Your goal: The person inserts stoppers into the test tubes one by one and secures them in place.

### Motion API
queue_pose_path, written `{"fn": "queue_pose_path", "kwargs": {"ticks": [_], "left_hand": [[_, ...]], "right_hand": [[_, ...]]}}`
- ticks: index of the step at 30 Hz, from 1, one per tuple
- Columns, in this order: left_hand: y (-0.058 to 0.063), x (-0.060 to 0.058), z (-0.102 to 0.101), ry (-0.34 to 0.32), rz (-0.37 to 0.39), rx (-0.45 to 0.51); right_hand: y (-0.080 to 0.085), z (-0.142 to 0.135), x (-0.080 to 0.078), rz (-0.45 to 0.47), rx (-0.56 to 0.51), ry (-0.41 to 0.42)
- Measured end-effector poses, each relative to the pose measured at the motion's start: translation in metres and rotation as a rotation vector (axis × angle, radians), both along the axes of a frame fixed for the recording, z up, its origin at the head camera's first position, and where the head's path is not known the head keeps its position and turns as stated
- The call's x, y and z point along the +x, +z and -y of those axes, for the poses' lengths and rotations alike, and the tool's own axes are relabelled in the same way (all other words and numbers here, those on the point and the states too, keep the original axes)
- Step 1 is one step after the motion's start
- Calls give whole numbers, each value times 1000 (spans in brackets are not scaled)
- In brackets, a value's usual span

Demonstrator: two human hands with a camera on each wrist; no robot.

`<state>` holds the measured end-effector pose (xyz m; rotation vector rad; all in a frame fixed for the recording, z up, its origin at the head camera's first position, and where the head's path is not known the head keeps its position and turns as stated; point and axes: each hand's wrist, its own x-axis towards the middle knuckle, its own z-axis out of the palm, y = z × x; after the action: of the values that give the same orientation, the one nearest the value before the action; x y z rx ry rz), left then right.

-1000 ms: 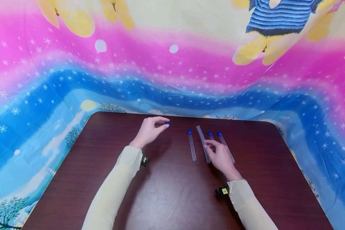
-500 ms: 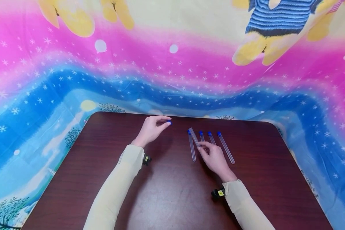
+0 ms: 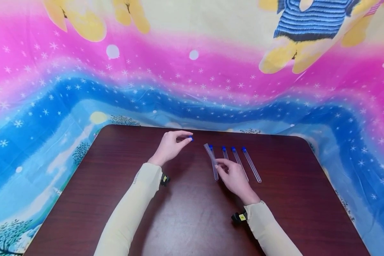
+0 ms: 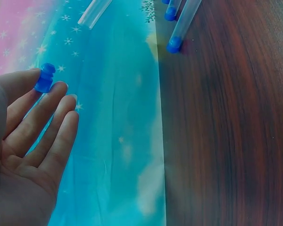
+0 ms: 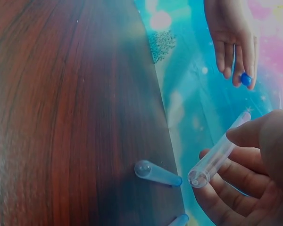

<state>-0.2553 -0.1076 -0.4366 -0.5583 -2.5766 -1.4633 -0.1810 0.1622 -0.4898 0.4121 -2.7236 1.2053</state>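
Observation:
Between thumb and index finger, my left hand (image 3: 170, 146) pinches a small blue stopper (image 4: 45, 79), its other fingers extended in the left wrist view. My right hand (image 3: 234, 177) holds a clear, uncapped test tube (image 5: 214, 160) by its middle, tilted, its open end toward the left hand. A gap separates that end from the stopper. Below the held tube lies a capped test tube (image 3: 215, 170), partly covered by it in the head view. Further right lie more tubes with blue stoppers, among them an outermost test tube (image 3: 252, 166); the right hand hides parts of others.
Both hands are above the far half of a dark brown wooden table (image 3: 185, 220). Behind its far edge hangs a printed cloth (image 3: 179, 78) in pink and blue, which also surrounds the sides.
Lifted from the row, the uncapped tube has moved left with my right hand, crossing over the leftmost capped tube. My left hand has shifted slightly right, still pinching the stopper.

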Motion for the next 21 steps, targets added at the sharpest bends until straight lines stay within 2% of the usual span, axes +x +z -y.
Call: {"fn": "queue_pose_path", "kwargs": {"ticks": [8, 21], "left_hand": [[1, 2, -4, -7, -11, -11], [-3, 6, -13, -26, -1, -17]], "right_hand": [[1, 6, 1, -18, -30, 42], [-1, 10, 1, -14, -29, 49]]}}
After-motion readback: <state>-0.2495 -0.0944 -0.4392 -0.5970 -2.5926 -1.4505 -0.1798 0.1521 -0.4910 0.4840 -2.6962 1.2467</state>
